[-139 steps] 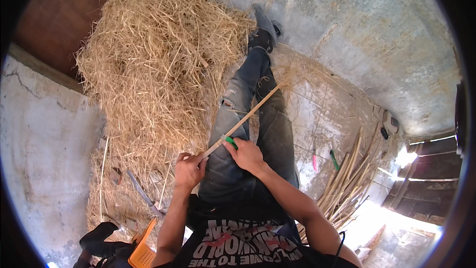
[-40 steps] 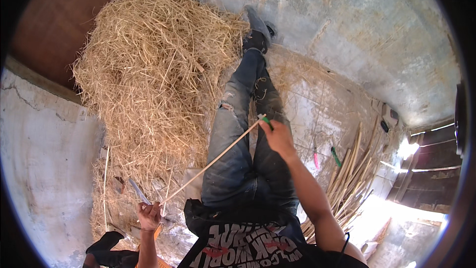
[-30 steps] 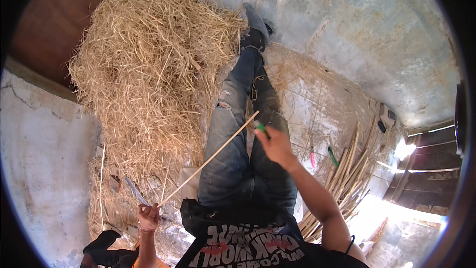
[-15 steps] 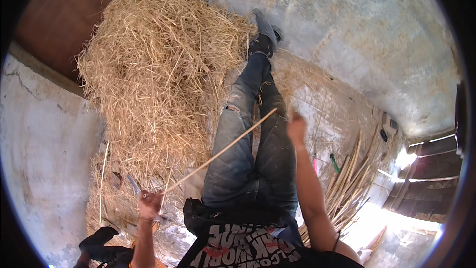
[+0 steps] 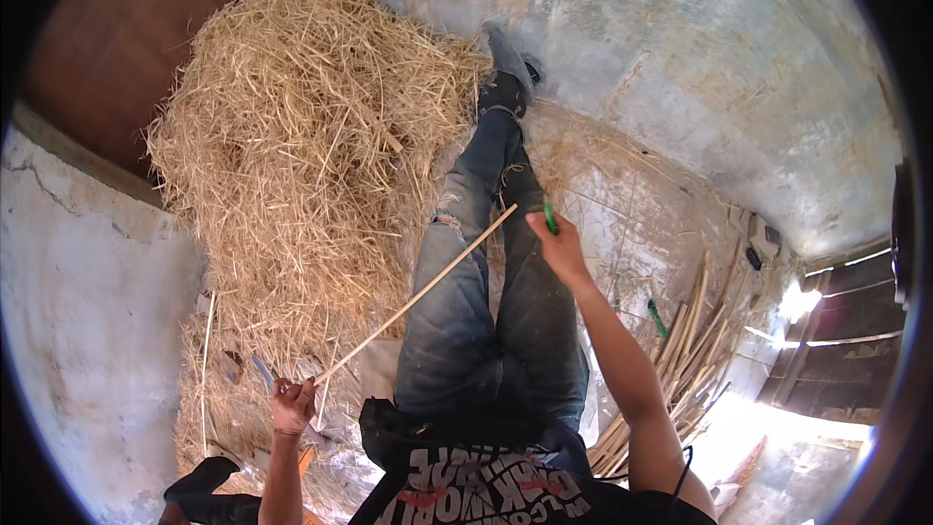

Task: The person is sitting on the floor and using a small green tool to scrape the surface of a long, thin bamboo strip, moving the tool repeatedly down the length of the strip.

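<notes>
My left hand [image 5: 293, 405] is closed around the near end of a long, thin, pale bamboo stick [image 5: 418, 297]. The stick slants across my legs, its far end over my right thigh. My right hand [image 5: 562, 248] is closed on a small green-handled tool [image 5: 551, 220] beside that far end, without visibly gripping the stick. What kind of tool it is cannot be made out, since my fingers cover most of it. A narrow grey-blue blade-like piece [image 5: 263, 369] shows just beyond my left hand.
A big straw heap [image 5: 301, 136] rises to the left of my outstretched legs [image 5: 462, 262]. Several bamboo strips [image 5: 680, 360] lie at the right, near a green object [image 5: 658, 319]. Another person's dark-clothed limb [image 5: 202, 488] shows at lower left. A stained wall [image 5: 680, 49] stands ahead.
My right hand has moved slightly left, closer to the stick's far end, and the green tool in it now shows clearly. The stick's far end has shifted a little left.
</notes>
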### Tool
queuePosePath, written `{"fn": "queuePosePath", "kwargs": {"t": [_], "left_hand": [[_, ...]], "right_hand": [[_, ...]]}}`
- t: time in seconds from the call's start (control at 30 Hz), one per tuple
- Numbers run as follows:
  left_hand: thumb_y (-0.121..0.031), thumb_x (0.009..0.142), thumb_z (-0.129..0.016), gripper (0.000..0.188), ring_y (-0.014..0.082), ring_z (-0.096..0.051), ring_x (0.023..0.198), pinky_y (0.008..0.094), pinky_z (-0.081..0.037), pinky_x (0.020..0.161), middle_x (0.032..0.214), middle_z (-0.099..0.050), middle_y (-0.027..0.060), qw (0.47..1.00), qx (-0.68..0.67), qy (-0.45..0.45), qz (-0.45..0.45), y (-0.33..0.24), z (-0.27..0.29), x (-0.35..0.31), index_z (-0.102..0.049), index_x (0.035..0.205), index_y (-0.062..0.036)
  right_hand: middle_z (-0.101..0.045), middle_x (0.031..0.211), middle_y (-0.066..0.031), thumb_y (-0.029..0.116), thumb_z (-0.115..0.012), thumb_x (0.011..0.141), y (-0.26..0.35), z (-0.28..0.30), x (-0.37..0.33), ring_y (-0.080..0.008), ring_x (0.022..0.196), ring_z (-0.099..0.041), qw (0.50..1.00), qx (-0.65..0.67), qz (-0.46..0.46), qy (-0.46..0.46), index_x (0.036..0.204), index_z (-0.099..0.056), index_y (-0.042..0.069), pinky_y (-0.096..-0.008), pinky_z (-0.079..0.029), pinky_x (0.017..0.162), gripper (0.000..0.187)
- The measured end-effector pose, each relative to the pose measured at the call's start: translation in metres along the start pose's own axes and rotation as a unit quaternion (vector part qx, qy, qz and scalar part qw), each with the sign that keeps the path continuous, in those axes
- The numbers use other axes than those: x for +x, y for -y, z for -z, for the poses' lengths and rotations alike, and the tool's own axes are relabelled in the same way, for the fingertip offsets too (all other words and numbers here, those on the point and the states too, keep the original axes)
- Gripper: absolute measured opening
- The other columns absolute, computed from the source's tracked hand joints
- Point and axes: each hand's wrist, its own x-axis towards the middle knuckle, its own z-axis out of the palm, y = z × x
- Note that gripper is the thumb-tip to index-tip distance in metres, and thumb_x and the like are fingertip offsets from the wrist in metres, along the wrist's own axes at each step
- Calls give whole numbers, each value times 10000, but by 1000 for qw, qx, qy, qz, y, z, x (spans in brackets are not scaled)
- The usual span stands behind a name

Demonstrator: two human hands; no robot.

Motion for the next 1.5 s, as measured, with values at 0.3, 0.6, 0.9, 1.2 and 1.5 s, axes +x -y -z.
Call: {"fn": "queuePosePath", "kwargs": {"t": [0.3,0.6,0.9,1.2,1.5], "left_hand": [[-59,888,-761,213,169,-597,608,401,-495,797,672,-629,-16,1000,3,-22,-20,3,3,19,-755,1100,-77],[-89,881,-779,204,163,-631,632,389,-496,829,680,-642,-14,999,-25,-36,25,-39,-19,72,-778,1085,-96],[-129,911,-730,242,204,-680,673,403,-496,858,735,-698,27,994,-42,-25,98,-121,-33,178,-774,1147,-160],[-114,886,-712,273,232,-674,637,409,-495,857,712,-679,47,989,-82,-19,123,-150,-33,228,-762,1153,-135],[-80,907,-662,324,228,-689,667,425,-491,893,784,-711,57,993,-70,7,100,-145,-35,222,-753,1215,-121]], "right_hand": [[-490,668,48,354,-744,1015,0,-40,27,-46,621,-416,983,138,-113,28,928,-723,53,-280,-338,560,314],[-496,629,29,369,-760,994,2,-43,9,-88,604,-434,999,18,-31,-6,851,-686,30,-316,-373,565,375],[-700,763,-203,582,-792,876,25,-81,-50,-410,769,-727,974,-209,66,62,862,-663,-4,-479,-559,693,600],[-718,766,-265,595,-530,1041,45,-99,-109,-467,769,-731,925,-345,99,121,915,-689,-3,-551,-590,688,631],[-717,797,-264,563,-522,1058,44,-104,-106,-486,795,-710,918,-351,94,158,919,-706,14,-572,-571,719,595]]}}
